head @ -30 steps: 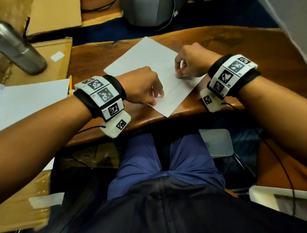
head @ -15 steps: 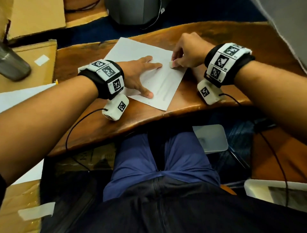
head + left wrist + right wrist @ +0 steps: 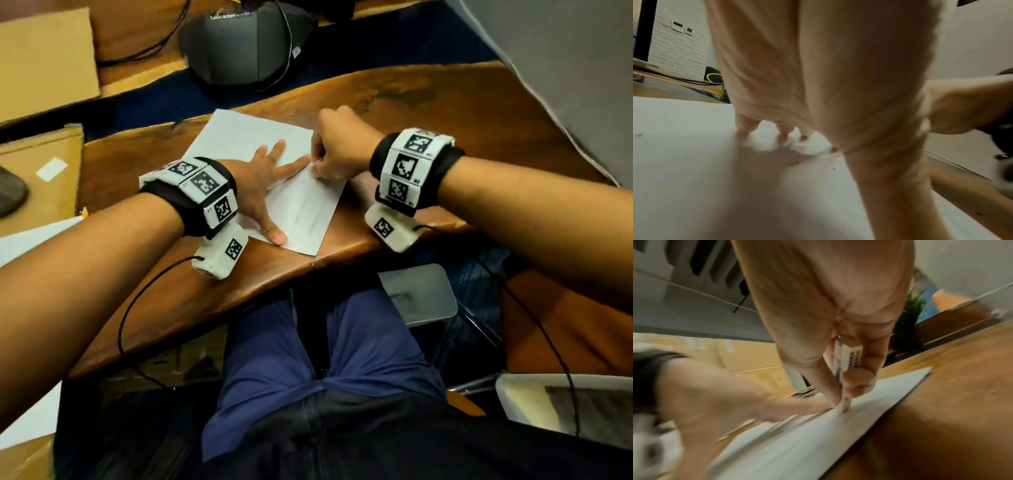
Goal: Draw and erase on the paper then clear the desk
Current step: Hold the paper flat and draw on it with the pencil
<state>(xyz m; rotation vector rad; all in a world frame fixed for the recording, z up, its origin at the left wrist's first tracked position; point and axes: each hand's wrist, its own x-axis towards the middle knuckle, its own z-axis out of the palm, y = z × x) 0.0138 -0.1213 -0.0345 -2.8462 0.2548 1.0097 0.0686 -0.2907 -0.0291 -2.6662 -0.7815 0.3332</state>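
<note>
A white sheet of paper (image 3: 239,137) lies on the wooden desk (image 3: 428,99), with faint smudged pencil lines near its front part. My left hand (image 3: 270,178) lies flat on the paper with fingers spread, pressing it down; its fingertips (image 3: 745,125) touch the sheet. My right hand (image 3: 337,150) pinches a white eraser (image 3: 846,360) in a printed sleeve between thumb and fingers. The eraser's lower end touches the paper (image 3: 797,443) close to the left index fingertip. In the head view the eraser is hidden inside the fist.
A dark grey device (image 3: 246,44) with cables stands beyond the desk's far edge. Cardboard boxes (image 3: 41,61) and another white sheet (image 3: 30,240) lie to the left. A grey chair seat (image 3: 421,294) shows under the desk's front edge. A grey wall (image 3: 565,68) rises at the right.
My left hand went from curled at the paper's front edge to flat and spread on the sheet. My right hand, pinching the eraser, stays at the paper's right side.
</note>
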